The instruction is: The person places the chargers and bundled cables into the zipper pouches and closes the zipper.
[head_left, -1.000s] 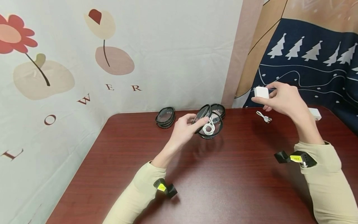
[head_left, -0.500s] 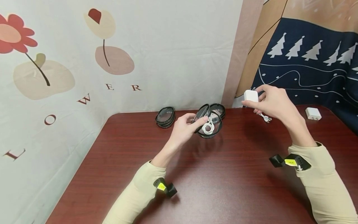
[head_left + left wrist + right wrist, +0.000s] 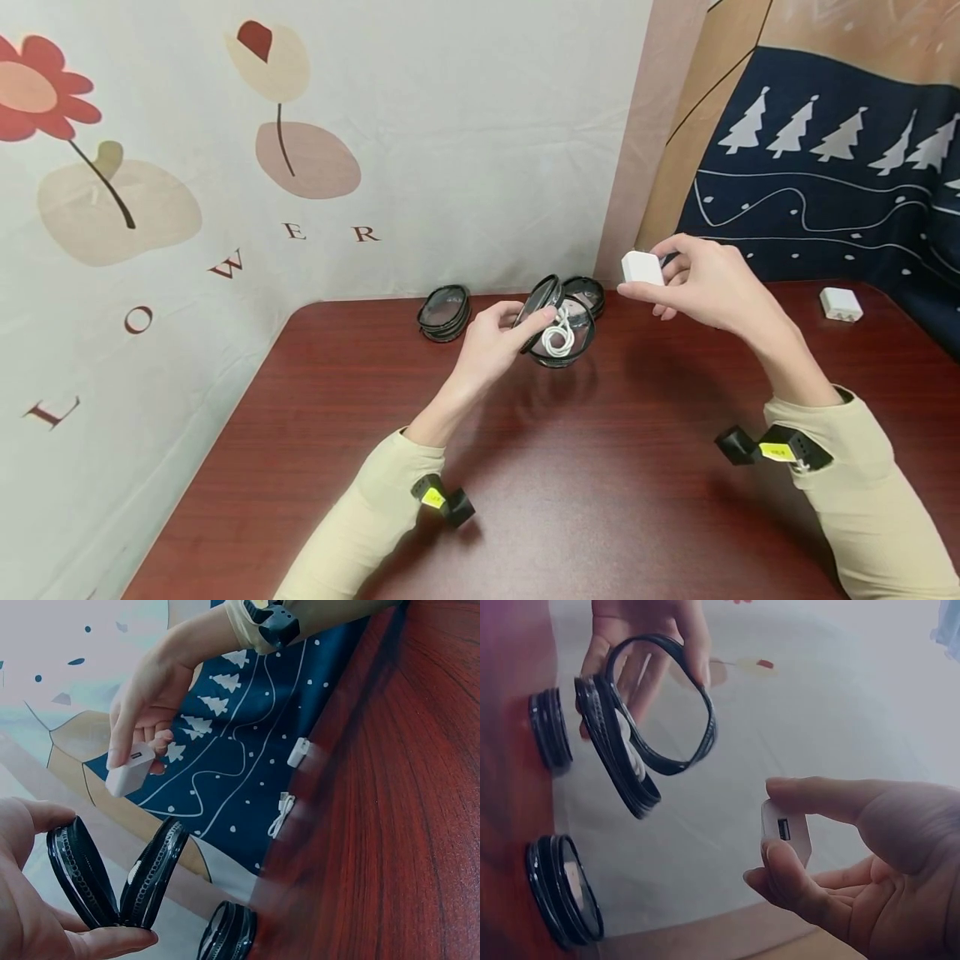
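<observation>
I have the right grip (image 3: 701, 283) pinching a white, boxy plastic charger (image 3: 642, 268) right of centre, likely light, stiff and best held by its sides, the left grip (image 3: 493, 337) holding an open, round, black-rimmed clear case (image 3: 543, 297) mid-frame.

Red-brown, wood-grained table (image 3: 570, 492), gleaming in front of you
Beyond your left fingers (image 3: 532, 326) hangs a pale flower-print sheet (image 3: 472, 150); right of your right fingers (image 3: 648, 293), navy fabric (image 3: 817, 196) with white trees.

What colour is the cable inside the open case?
The cable is white; the head view shows it best.
</observation>
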